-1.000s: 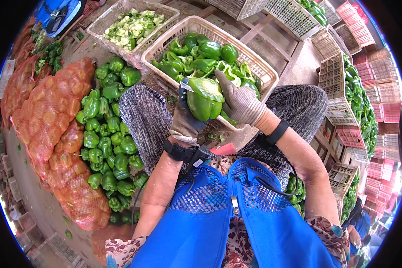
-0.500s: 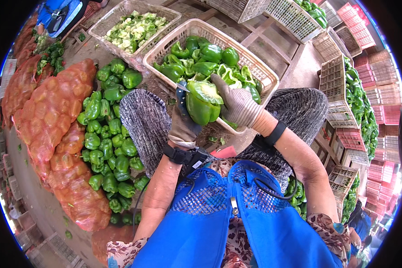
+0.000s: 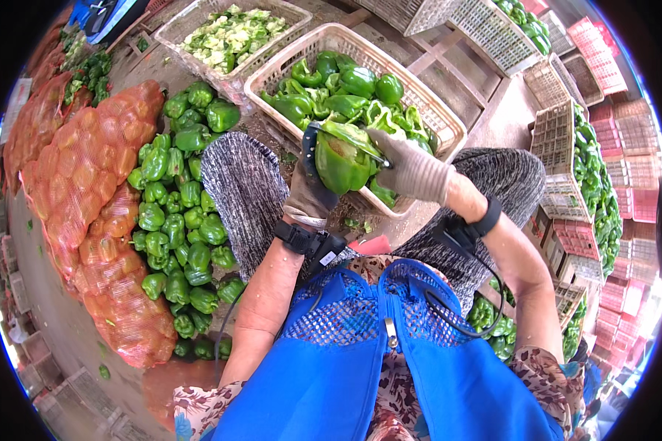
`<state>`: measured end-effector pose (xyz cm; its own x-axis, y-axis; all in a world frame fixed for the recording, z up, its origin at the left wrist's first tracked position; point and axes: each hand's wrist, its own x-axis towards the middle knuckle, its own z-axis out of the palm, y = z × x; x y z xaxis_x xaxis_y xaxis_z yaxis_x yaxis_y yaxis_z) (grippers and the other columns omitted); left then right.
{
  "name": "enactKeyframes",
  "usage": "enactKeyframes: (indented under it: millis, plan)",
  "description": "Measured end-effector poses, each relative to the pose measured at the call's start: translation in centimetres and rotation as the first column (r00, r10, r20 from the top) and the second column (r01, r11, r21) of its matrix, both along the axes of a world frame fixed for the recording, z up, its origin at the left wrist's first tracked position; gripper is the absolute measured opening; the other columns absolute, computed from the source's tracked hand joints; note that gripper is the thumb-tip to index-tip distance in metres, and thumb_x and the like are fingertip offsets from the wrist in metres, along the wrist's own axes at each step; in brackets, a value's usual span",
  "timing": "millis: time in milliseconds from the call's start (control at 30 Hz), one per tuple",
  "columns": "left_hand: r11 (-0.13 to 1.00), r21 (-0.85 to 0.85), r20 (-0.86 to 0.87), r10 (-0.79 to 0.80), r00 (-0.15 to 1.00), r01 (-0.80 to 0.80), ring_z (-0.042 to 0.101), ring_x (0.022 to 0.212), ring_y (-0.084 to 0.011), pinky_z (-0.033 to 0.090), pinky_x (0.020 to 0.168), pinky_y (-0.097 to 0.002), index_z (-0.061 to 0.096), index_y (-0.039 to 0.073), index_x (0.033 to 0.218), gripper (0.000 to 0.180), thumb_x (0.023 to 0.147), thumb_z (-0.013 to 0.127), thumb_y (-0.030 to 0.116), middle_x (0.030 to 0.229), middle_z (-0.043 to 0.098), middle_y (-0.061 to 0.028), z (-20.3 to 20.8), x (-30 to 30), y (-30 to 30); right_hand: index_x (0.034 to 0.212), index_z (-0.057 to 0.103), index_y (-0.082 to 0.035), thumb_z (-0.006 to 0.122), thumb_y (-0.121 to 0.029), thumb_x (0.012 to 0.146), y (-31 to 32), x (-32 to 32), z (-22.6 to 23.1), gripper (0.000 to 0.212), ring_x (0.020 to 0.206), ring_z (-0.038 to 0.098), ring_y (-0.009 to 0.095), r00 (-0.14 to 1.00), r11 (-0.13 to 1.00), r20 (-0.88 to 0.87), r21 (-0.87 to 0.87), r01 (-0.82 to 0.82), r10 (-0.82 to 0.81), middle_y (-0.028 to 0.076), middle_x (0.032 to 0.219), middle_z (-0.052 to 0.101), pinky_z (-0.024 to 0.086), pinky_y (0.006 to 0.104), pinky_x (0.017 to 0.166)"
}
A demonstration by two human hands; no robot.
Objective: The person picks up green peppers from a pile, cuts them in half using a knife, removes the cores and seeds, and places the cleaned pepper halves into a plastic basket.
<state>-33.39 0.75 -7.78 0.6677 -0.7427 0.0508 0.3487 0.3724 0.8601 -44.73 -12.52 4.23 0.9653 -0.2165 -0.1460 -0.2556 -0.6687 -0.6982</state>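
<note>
In front of the crate, my left hand (image 3: 306, 189), in a grey and dark work glove, is closed round a large green bell pepper (image 3: 340, 165). The pepper is cut near its top, and a pale-edged flap (image 3: 349, 137) lies tilted over a brownish opening. My right hand (image 3: 413, 169), in a light knitted glove, is closed at the pepper's right side. A thin, dark knife blade (image 3: 379, 157) shows between that hand and the pepper; its handle is hidden in the fingers. Just beyond stands a white crate (image 3: 456, 140) with whole and cut green peppers (image 3: 354, 81).
Loose green peppers (image 3: 175, 228) are heaped left of my knee, beside orange mesh sacks (image 3: 95, 173). A second crate (image 3: 171, 44) of pale cut pieces stands far left. More pepper-filled crates (image 3: 555, 158) and stacked pink crates (image 3: 632, 191) line the right.
The right hand has shifted right and down along the pepper. The blade, which showed at the pepper's left edge, now shows at its right. The cut top is tilted more.
</note>
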Motion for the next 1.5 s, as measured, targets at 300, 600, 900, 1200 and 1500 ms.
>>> enactKeyframes:
  millis: [300,600,900,1200,1500]
  plan:
    - [0.999,-0.002,-0.149,0.042,0.988,-0.043,0.061,0.101,-0.0215,0.053,0.087,-0.0363,0.052,0.007,0.125,0.054,0.092,0.051,0.050,0.114,0.062,-0.0087,1.8,-3.5,-0.2,0.117,0.056,0.002,0.065,-0.008,0.079,0.2,-2.3,-0.2,0.040,0.075,0.054,0.013,0.929,0.945,-0.302,0.176,0.276,-0.215,0.007,0.079,0.059,0.048,0.0312,0.066]
    - [0.988,-0.039,-0.595,-0.141,0.791,0.147,0.061,0.106,-0.0216,0.050,0.092,-0.0373,0.055,0.008,0.125,0.055,0.095,0.049,0.053,0.119,0.062,-0.0080,-1.1,-1.2,-0.1,0.134,0.047,-0.006,0.067,-0.026,0.077,0.9,-0.7,0.3,0.063,0.091,0.060,0.039,0.997,0.986,-0.020,-0.156,0.067,-0.071,0.022,0.098,0.062,0.049,0.0445,0.080]
    - [0.964,0.221,-0.511,-0.014,0.860,0.147,0.062,0.080,-0.0125,0.054,0.068,-0.0277,0.062,0.002,0.111,0.044,0.097,0.054,0.043,0.097,0.067,-0.0044,-0.7,-0.3,-0.6,0.127,0.051,0.003,0.068,-0.017,0.071,0.7,0.0,-3.5,0.062,0.089,0.062,0.034,0.975,0.968,0.009,0.123,0.219,-0.222,0.024,0.095,0.062,0.049,0.0389,0.083]
    - [0.941,0.191,-0.401,-0.185,0.897,0.279,0.061,0.079,-0.0117,0.052,0.072,-0.0271,0.063,0.004,0.110,0.033,0.101,0.047,0.031,0.096,0.066,-0.0027,-2.7,-0.2,-0.5,0.112,0.056,0.003,0.068,-0.017,0.074,-0.9,0.2,-4.9,0.044,0.055,0.049,0.010,0.928,0.817,-0.341,0.486,0.309,-0.148,0.001,0.069,0.052,0.042,0.0276,0.049]
    - [0.934,0.201,0.022,0.299,0.954,-0.297,0.062,0.081,-0.0114,0.051,0.073,-0.0213,0.055,0.002,0.113,0.030,0.093,0.064,0.023,0.100,0.064,-0.0067,-2.1,-2.1,-1.4,0.098,0.060,0.003,0.064,-0.027,0.083,-1.1,2.3,-7.3,0.034,0.062,0.057,0.027,0.929,0.880,-0.248,0.323,0.348,-0.276,0.014,0.067,0.057,0.047,0.0382,0.061]
